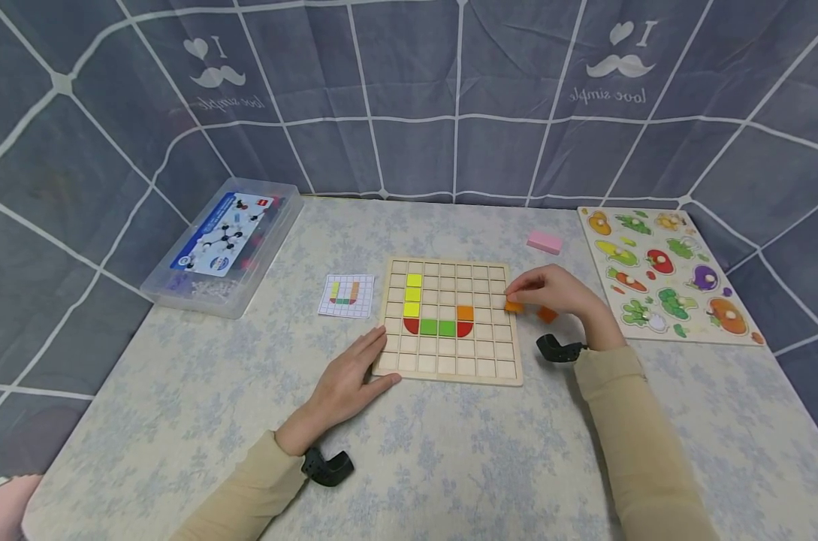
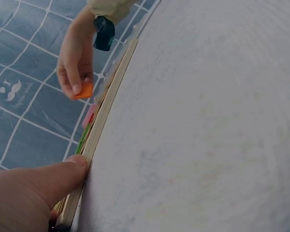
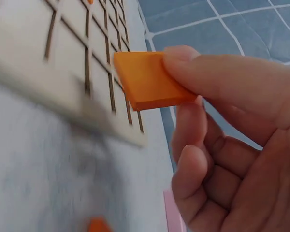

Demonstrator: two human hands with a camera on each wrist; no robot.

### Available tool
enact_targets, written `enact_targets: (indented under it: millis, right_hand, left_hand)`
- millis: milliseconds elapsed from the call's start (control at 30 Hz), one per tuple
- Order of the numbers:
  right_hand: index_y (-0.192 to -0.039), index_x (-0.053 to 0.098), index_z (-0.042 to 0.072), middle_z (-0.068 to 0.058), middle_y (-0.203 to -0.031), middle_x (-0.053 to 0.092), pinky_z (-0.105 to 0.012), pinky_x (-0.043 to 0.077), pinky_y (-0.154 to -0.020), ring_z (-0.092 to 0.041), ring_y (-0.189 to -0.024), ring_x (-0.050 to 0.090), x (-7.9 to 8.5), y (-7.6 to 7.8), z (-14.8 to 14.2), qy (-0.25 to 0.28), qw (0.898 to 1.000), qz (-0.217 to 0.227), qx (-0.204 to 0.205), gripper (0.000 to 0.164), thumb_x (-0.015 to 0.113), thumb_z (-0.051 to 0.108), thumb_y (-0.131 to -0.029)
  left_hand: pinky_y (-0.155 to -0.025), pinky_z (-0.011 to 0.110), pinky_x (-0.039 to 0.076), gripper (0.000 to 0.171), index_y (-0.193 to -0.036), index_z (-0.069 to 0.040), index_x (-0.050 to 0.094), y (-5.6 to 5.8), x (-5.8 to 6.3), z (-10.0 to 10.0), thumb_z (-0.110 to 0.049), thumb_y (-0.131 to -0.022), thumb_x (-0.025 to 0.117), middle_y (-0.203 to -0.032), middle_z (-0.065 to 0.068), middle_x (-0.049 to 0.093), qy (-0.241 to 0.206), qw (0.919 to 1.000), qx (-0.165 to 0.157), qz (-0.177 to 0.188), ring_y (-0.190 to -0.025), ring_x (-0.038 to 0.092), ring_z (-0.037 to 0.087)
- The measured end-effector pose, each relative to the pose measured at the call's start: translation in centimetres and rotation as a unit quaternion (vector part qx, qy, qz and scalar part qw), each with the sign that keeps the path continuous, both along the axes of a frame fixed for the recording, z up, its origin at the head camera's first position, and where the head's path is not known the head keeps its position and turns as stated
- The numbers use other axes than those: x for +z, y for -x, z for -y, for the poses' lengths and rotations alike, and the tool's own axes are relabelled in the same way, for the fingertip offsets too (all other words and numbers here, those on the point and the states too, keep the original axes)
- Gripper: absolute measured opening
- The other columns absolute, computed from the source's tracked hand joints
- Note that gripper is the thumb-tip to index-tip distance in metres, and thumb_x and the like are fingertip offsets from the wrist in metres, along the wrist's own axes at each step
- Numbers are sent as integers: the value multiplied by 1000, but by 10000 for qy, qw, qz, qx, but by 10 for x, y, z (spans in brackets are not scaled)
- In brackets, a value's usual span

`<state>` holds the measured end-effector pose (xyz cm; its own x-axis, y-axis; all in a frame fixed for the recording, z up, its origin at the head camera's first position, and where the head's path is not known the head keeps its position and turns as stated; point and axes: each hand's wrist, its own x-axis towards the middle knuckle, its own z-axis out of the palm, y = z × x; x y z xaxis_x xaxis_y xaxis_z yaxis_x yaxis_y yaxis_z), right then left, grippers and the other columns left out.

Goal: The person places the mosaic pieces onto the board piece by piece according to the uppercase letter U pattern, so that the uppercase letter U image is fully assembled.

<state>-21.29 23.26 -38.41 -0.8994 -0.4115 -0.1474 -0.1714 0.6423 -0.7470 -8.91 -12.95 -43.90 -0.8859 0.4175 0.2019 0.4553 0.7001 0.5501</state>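
Note:
My right hand [image 1: 550, 289] pinches an orange square tile [image 3: 147, 79] between thumb and fingers, over the right edge of the wooden grid board [image 1: 449, 368]. On the board, yellow tiles [image 1: 413, 294] form a column, with red rounded tiles [image 1: 464, 329] and green tiles [image 1: 439, 328] in a row below. One orange tile [image 1: 465, 312] sits above the right red one. My left hand [image 1: 344, 383] rests at the board's lower left corner, fingers along its left side and thumb at the front edge. Another orange tile [image 1: 547, 314] lies on the table under the right hand.
A small pattern card [image 1: 346, 295] lies left of the board. Farther left is a clear plastic box [image 1: 222, 248] with a blue label. A pink block [image 1: 544, 242] lies behind the right hand, and a vegetable puzzle board [image 1: 672, 278] is at the right. Tiled-print cloth hangs behind the table.

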Motion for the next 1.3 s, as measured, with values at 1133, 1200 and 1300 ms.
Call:
enact_targets:
  millis: [1133,1200,1300]
  right_hand:
    - [-106,65,1,-11,-98,65,-35,47,-79,-24,-87,60,-16,22,65,318,9992,129,201,20,67,7,-87]
    - [-107,64,1,-12,-100,65,-36,48,-80,-25,-88,60,-16,22,65,332,9991,109,235,22,67,6,-85]
    - [-108,63,0,-14,-103,64,-39,48,-82,-27,-90,60,-15,20,63,340,9990,121,269,24,68,5,-85]
  left_hand:
    - [-107,43,33,71,-138,7,41,2,-1,1,-37,-88,65,-146,15,36,80,9999,-30,89,-135,33,29]
    - [-107,43,33,71,-138,7,41,2,-1,1,-37,-88,65,-147,15,36,83,9999,-27,82,-135,33,29]
    - [-106,43,33,71,-138,7,41,2,-2,1,-37,-88,65,-146,16,36,84,9999,-33,74,-135,33,29]
